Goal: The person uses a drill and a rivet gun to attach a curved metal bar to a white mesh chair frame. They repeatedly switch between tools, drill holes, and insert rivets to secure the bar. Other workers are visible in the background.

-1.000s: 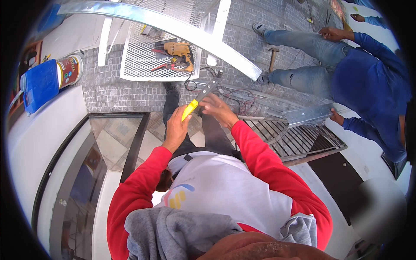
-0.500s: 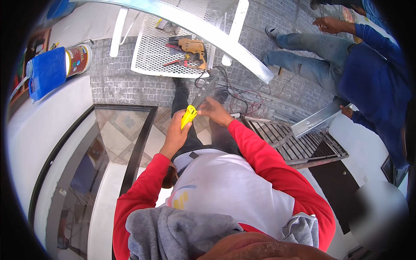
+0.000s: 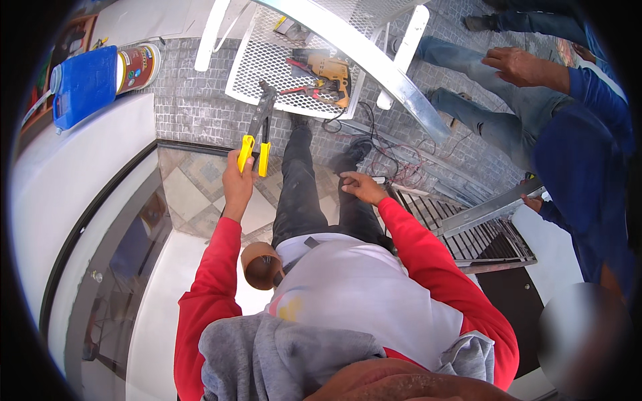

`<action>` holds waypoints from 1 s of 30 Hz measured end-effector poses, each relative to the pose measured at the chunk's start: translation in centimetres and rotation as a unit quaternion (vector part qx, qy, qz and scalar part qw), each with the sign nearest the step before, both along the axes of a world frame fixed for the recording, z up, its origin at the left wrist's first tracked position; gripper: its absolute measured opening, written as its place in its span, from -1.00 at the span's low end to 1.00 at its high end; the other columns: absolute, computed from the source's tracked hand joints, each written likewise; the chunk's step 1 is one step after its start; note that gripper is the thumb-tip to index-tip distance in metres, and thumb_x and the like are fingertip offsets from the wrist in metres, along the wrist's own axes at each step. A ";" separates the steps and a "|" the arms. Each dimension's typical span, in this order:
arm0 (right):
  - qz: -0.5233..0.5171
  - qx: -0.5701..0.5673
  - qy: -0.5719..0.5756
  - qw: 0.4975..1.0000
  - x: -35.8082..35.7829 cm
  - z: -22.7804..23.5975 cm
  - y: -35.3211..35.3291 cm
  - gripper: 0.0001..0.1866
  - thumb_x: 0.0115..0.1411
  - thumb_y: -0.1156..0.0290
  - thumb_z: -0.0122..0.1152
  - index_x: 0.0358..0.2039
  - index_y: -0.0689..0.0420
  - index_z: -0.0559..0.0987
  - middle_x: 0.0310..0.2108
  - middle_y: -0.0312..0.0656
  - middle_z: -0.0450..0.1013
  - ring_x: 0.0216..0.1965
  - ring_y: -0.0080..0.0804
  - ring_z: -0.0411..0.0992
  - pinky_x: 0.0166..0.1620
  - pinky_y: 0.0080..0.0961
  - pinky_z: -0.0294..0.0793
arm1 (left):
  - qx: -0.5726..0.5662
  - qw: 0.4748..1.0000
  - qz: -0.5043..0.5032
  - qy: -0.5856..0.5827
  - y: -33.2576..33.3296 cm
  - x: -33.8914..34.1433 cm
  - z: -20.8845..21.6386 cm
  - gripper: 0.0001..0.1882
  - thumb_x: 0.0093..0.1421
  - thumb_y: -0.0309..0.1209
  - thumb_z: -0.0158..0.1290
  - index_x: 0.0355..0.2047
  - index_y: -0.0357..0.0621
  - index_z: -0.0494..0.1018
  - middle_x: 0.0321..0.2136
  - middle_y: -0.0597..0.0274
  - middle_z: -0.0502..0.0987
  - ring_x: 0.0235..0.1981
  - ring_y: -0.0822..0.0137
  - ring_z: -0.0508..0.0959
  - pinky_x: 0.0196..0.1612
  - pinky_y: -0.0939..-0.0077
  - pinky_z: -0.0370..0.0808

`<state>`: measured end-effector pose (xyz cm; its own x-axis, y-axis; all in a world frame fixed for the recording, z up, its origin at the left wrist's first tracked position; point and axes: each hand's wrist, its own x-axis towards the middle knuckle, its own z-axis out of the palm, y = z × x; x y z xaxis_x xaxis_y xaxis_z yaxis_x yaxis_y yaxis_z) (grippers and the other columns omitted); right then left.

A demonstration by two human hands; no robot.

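My left hand (image 3: 237,186) is closed round one yellow handle of a pair of long metal pliers (image 3: 261,117). The second yellow handle stands apart from it, and the grey jaws point away toward a white mesh table. My right hand (image 3: 363,188) hovers over my right thigh, fingers loosely apart and nothing in them. On the mesh table (image 3: 242,85) lie a yellow drill (image 3: 334,72) and red-handled pliers (image 3: 299,89).
A long metal channel (image 3: 374,60) crosses above the mesh table. To the right, a person in blue (image 3: 575,147) holds another channel (image 3: 468,217) over a slatted metal grille (image 3: 438,234). Cables (image 3: 408,170) lie on the tiles. At left are a blue jug (image 3: 83,87) and a bucket (image 3: 139,67).
The pliers moved away and leftward in my left hand, and their handles spread apart. My right hand let go and drew back to the right. The co-worker's channel swung toward the grille.
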<state>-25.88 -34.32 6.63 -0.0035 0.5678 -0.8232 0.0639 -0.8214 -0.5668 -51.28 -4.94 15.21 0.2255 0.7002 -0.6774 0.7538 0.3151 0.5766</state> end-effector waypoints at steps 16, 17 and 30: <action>-0.130 0.002 -0.067 0.989 0.3 -8.6 3.0 -0.46 0.29 0.33 0.34 0.27 0.06 0.48 0.00 -0.15 0.54 0.01 -0.36 0.51 0.07 -0.40 0.50 | -0.125 0.978 0.136 -0.093 13.6 2.4 -30.4 -0.74 0.43 -0.29 0.07 0.05 -0.08 0.45 -0.31 0.26 0.63 -0.38 0.44 0.60 -0.36 0.53 0.51; -0.157 -0.035 -0.078 0.984 1.8 -9.9 5.2 -0.43 0.29 0.35 0.35 0.29 0.09 0.45 0.03 -0.14 0.53 0.03 -0.36 0.50 0.07 -0.41 0.50 | -0.110 0.983 0.120 -0.083 13.4 1.9 -31.9 -0.73 0.43 -0.29 0.07 0.07 -0.08 0.46 -0.29 0.25 0.63 -0.38 0.44 0.60 -0.35 0.52 0.51; 0.779 0.454 -0.411 0.137 10.4 -16.6 30.5 -0.50 0.47 0.17 -0.10 0.30 0.14 0.25 0.29 -0.09 0.30 0.46 -0.14 0.11 0.50 0.13 -0.01 | 0.172 0.978 -0.083 0.079 9.5 -1.6 -34.2 -0.50 0.26 -0.33 0.27 0.15 -0.28 0.49 -0.02 -0.10 0.58 0.00 0.05 0.60 0.08 0.18 0.52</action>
<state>-15.47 -3.87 -9.99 -0.8199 0.2750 -0.5022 0.1101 0.9364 0.3331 -52.85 4.55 -19.02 0.2666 0.8556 -0.4437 0.8666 -0.0113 0.4989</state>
